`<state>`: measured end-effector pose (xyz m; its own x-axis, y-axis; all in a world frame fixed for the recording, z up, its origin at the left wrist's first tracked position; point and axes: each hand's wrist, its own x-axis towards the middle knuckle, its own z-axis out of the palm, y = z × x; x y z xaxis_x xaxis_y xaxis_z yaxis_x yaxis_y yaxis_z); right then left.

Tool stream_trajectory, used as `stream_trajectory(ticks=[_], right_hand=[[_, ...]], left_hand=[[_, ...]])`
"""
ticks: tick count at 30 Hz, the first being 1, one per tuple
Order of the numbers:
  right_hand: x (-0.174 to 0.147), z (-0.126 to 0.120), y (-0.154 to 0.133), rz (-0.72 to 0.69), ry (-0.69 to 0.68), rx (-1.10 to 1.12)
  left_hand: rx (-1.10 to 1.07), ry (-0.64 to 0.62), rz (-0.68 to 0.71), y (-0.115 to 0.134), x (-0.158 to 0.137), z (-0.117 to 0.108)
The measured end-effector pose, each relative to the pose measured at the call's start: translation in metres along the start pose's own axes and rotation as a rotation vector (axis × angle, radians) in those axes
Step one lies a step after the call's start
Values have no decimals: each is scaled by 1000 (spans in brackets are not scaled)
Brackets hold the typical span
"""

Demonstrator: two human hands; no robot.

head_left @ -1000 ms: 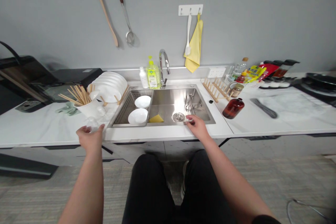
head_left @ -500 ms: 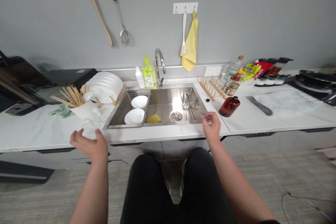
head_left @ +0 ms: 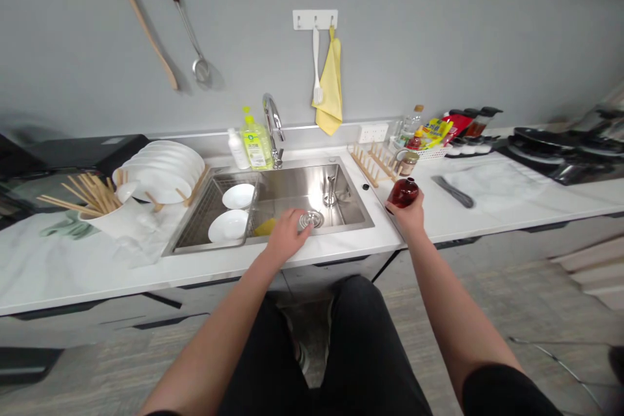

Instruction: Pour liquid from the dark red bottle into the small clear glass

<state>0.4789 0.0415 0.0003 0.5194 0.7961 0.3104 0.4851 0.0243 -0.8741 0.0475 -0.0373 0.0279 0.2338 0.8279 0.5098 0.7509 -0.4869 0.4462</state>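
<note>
The sink (head_left: 287, 182) sits in the counter (head_left: 336, 247). In its left part is a basket (head_left: 194, 216) with two bowls (head_left: 238, 196), one behind the other; right of these lie the sponge (head_left: 264, 228) and drain (head_left: 318, 219). The tap (head_left: 273, 119) stands behind the sink, the detergent (head_left: 257, 146) just to its left. Farther left are the plates (head_left: 160, 172), with the chopstick pot (head_left: 114, 222) nearer. The left hand (head_left: 286, 235) is at the sink's near edge. Right of the sink, the right hand (head_left: 412, 211) holds the bottle (head_left: 404, 192); behind it are a rack (head_left: 375, 166) and jar (head_left: 407, 162). The stove (head_left: 575, 159) is far right.
</note>
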Motion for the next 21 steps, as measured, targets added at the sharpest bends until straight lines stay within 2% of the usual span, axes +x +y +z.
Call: stream_trajectory(ticks=[8,11,15,18,21], right_hand=[[-3,-1,4,-8,33,-9],[-3,-1,6,-31,63,67],[-1,1,14,-126,9,188],[-1,2,18,-179,-135,182],[-3,2,14,-250,-293,126]], left_hand=[[-89,-275,-65,60,149,96],[-62,-326,-107,77,192,133],[-49,-356,-106,89,224,174],[-35,-372,-95,92,233,195],[-34,-368,-92,94,232,207]])
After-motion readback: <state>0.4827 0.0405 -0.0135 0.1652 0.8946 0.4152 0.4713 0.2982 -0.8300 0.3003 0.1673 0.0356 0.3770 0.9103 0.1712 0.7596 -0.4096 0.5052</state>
